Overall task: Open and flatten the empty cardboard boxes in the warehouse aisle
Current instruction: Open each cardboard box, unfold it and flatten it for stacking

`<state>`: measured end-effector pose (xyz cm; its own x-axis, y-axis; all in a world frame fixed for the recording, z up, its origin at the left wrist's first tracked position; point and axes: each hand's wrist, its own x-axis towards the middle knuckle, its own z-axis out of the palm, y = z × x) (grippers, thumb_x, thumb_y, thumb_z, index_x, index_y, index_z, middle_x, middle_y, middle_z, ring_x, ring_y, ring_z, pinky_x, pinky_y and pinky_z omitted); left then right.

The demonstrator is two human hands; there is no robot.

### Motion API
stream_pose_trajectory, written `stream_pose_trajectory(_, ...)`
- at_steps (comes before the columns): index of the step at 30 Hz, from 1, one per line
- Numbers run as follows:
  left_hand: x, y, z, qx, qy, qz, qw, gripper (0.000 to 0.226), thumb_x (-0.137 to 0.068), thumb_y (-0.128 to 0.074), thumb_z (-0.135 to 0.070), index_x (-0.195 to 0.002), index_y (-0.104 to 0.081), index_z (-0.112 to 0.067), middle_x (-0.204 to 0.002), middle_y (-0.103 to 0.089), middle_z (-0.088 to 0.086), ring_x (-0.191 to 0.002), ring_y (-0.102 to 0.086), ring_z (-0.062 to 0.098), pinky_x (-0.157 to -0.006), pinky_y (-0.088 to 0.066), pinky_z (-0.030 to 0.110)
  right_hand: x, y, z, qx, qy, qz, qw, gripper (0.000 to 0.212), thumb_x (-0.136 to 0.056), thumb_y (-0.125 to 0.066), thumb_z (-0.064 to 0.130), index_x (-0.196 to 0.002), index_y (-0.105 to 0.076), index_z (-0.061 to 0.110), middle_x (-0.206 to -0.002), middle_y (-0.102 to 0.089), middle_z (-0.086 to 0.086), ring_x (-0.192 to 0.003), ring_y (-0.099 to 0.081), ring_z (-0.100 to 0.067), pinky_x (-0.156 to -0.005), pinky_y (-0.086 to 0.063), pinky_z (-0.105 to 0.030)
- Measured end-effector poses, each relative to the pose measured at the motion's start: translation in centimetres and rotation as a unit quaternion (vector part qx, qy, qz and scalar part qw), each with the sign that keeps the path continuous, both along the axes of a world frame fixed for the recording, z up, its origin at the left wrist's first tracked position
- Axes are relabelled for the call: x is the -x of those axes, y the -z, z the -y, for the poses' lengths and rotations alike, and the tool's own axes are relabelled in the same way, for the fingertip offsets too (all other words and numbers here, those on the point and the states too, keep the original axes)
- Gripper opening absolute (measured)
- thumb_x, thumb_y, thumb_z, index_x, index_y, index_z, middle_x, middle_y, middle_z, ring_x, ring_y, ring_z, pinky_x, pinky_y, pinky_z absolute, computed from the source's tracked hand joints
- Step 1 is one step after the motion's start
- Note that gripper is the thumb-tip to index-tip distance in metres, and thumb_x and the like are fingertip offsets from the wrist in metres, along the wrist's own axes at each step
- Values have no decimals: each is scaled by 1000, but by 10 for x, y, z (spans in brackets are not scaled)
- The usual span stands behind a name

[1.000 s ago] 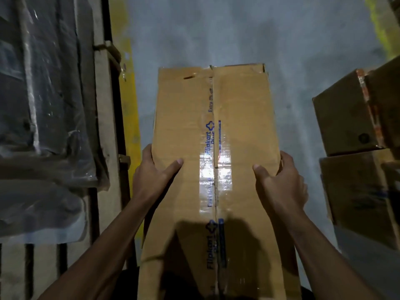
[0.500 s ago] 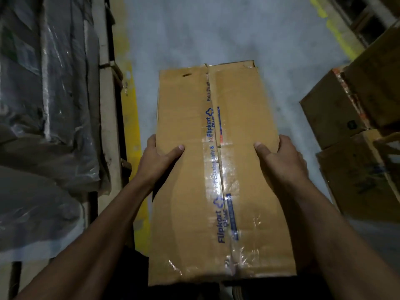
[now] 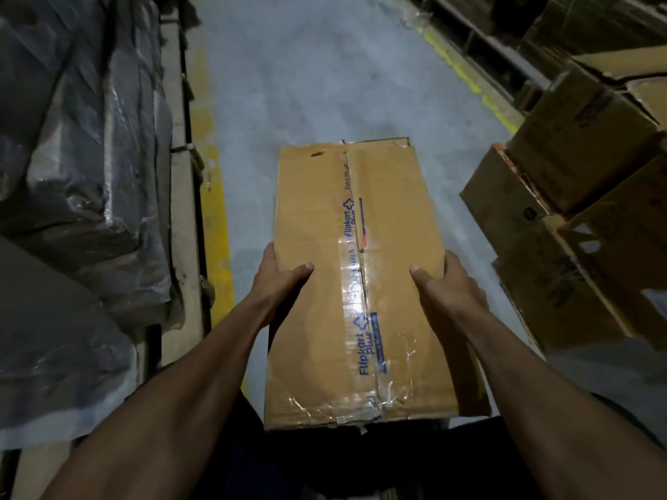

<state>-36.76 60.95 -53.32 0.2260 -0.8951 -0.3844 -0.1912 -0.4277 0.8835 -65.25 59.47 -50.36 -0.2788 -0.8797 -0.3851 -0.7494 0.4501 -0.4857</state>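
Long brown cardboard box [image 3: 355, 279], centre seam sealed with clear printed tape [image 3: 355, 294], held lengthwise over grey concrete aisle floor [image 3: 325, 84]. Left hand [image 3: 278, 279] grips left edge, thumb on top; right hand [image 3: 445, 283] grips right edge likewise. Stacked brown cartons [image 3: 577, 196] at right; plastic-wrapped dark bundles [image 3: 83, 167] at left.

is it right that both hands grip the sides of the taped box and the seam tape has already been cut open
Not quite. The head view shows the clear tape running unbroken along the centre seam of the box, so the box is sealed, not cut open. The rest holds: the left hand and right hand grip its two sides.
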Motion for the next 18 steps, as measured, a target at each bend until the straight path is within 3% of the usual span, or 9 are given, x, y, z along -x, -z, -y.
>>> stream_pose_trajectory(8,1,32,22,-6,36,89,995,79,-65,-71,-41,-138,-50,-19,-123,-64,-4,-112,-63,21,-101,-49,42,-6,59,-6,5,76,47,996,57,-92,-58,56,-137,-47,24,-129,-61,-10,-118,-55,-37,-100,-44,-51)
stream_pose_trajectory(12,1,67,30,-34,35,123,991,72,-77,-77,-30,-141,-46,-20,-128,-63,2,-115,-61,26,-100,-49,44,-12,90,6,7,78,16,997,62,-92,-62,53,-143,-43,22,-130,-60,-12,-120,-54,-39,-96,-42,-47)
stream_pose_trajectory(14,1,83,38,-31,25,134,990,77,-74,-76,-34,-142,-43,-20,-130,-62,2,-116,-60,26,-101,-48,45,-12,103,16,6,76,10,997,63,-91,-63,54,-142,-43,23,-130,-61,-12,-119,-55,-40,-97,-43,-48)
stream_pose_trajectory(18,4,108,52,-21,-3,142,990,73,-82,-77,-20,-146,-41,-19,-133,-60,2,-118,-59,23,-101,-47,39,-13,120,39,12,76,13,997,62,-91,-64,52,-143,-43,24,-132,-60,-13,-122,-52,-42,-98,-40,-47)
